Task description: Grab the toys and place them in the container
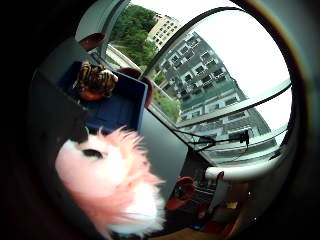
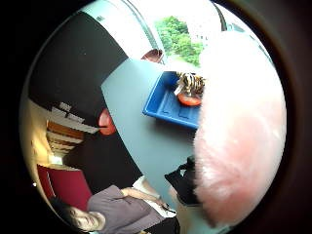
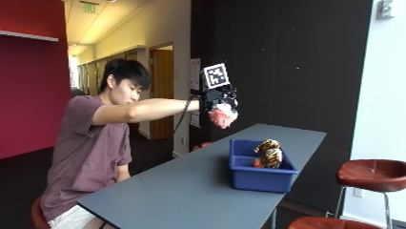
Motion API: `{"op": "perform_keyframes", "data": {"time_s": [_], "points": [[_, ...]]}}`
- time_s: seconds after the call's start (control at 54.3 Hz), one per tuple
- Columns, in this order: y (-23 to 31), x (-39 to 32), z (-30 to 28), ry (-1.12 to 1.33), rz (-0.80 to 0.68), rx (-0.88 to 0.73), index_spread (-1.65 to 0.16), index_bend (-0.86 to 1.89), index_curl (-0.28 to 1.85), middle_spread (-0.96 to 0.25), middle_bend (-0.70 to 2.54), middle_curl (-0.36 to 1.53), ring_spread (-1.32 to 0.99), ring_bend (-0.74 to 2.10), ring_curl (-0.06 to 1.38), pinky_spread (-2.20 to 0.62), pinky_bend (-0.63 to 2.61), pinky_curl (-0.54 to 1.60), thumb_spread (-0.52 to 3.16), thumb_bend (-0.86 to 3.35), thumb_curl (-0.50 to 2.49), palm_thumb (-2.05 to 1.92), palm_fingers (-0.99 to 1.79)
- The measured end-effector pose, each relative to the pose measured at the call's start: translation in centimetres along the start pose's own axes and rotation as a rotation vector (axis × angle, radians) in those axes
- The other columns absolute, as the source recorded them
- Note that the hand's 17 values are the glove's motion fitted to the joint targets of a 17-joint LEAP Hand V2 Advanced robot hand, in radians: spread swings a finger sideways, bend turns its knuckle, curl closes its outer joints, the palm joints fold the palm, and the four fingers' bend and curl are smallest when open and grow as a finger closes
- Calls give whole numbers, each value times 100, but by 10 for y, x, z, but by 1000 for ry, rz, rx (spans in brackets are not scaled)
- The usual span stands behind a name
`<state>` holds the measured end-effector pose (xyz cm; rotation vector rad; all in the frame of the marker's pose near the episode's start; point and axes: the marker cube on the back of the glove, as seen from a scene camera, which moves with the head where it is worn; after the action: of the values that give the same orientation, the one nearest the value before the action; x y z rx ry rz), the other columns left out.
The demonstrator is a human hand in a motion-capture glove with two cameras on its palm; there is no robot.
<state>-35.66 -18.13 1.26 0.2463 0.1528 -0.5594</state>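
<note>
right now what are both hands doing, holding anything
Right hand: raised above the table, holding the pink fluffy toy.
Left hand: cannot be told, hidden from view.

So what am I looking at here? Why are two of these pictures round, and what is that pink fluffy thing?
There is no robot here, only a person seated at a grey table. Their right hand wears a black glove with small cameras on its palm. The two round pictures come from those cameras, one by the little finger and one by the thumb, looking out from the palm. The ordinary picture is taken from a camera beside the table.

The pink fluffy thing is a pink plush toy. The gloved hand holds it up in the air, raised above the table and a little to the person's side of the blue container. It fills so much of the round pictures because it sits right against the palm. A tiger-striped plush toy already lies in the container, with something orange beside it.
</note>
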Motion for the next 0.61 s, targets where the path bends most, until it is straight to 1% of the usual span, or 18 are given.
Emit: {"op": "perform_keyframes", "data": {"time_s": [0.129, 0.221, 0.331, 0.405, 0.442, 0.479, 0.497, 0.515, 0.534, 0.571, 0.607], "points": [[-38, -10, 17, 19, -11, 20, -22, 92, 100, -14, 135, 74, -40, 117, 66, -24, 69, 54, 63, 2, 100, 50, 104], [-59, -10, 37, 43, -2, 6, -22, 90, 101, -14, 135, 74, -40, 116, 67, -24, 69, 55, 63, 1, 102, 50, 103], [-79, -8, 66, 48, 66, -29, -22, 89, 102, -14, 135, 74, -40, 115, 67, -23, 68, 56, 63, -1, 104, 48, 99], [-86, 2, 81, 12, 143, -49, -22, 87, 103, -14, 136, 73, -40, 114, 67, -23, 67, 56, 65, -2, 105, 47, 95], [-84, 9, 88, 18, 133, -77, -22, 86, 104, -14, 136, 73, -41, 114, 67, -23, 67, 56, 65, -2, 104, 46, 92], [-85, 9, 93, 21, 162, -115, -22, 84, 104, -14, 136, 73, -41, 112, 67, -22, 67, 56, 67, -2, 104, 45, 88], [-85, 9, 96, 20, 172, -145, -22, 86, 105, -14, 137, 73, -41, 114, 68, -22, 67, 57, 66, -1, 105, 46, 94], [-83, 10, 100, 22, 159, -183, -22, 82, 104, -14, 136, 72, -42, 111, 66, -22, 67, 56, 68, -2, 104, 44, 85], [-80, 12, 104, 25, 129, -225, -22, 72, 102, -14, 135, 72, -41, 109, 65, -21, 66, 56, 74, -6, 101, 37, 70], [-74, 15, 111, 34, 90, -297, -21, 68, 102, -14, 133, 70, -40, 103, 65, -20, 66, 58, 82, -10, 96, 24, 55], [-71, 17, 115, 38, 96, -339, -22, 60, 99, -15, 107, 64, -34, 87, 64, -15, 78, 63, 92, -15, 86, 6, 5]]}}
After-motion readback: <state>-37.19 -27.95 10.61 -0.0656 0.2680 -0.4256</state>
